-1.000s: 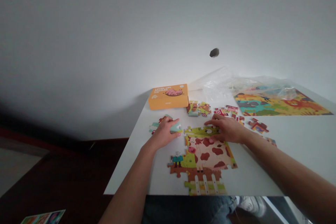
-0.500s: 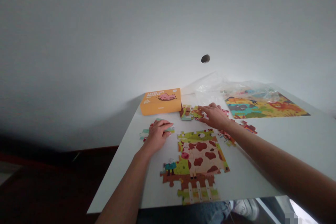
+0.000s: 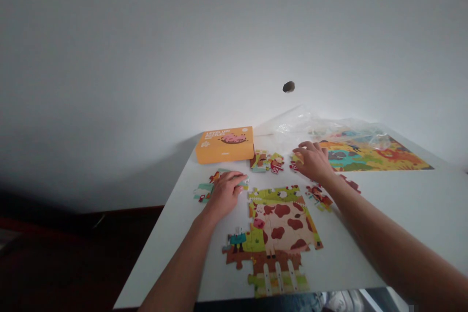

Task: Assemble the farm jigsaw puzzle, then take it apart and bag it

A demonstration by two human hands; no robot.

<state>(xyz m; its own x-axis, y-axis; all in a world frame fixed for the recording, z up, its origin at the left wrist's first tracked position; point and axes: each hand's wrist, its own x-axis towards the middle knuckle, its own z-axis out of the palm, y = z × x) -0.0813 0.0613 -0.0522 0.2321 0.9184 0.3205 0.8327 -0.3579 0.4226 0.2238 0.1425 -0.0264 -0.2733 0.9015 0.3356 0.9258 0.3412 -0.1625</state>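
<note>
Head camera looks down on a white desk (image 3: 383,214) with a half-made cow puzzle (image 3: 278,226) lying flat near the front edge. That cow puzzle is the landmark for everything else.

Just to the left of its top corner, the left hand (image 3: 224,190) lies palm down with its fingers spread flat. It presses on a small group of loose pieces (image 3: 203,190), and some of them stick out from under it on the far side.

Behind the cow puzzle and a bit to the right, the right hand (image 3: 313,161) rests with bent fingers on top of some other puzzle pieces (image 3: 294,165). I cannot tell if it grips one or only touches them.

More pieces (image 3: 266,161) sit straight behind the cow puzzle. An orange box (image 3: 224,145) stands farther back and to the left. Far off to the right lies a big colourful picture sheet (image 3: 376,156) with a clear plastic bag (image 3: 314,124) partly over it.
</note>
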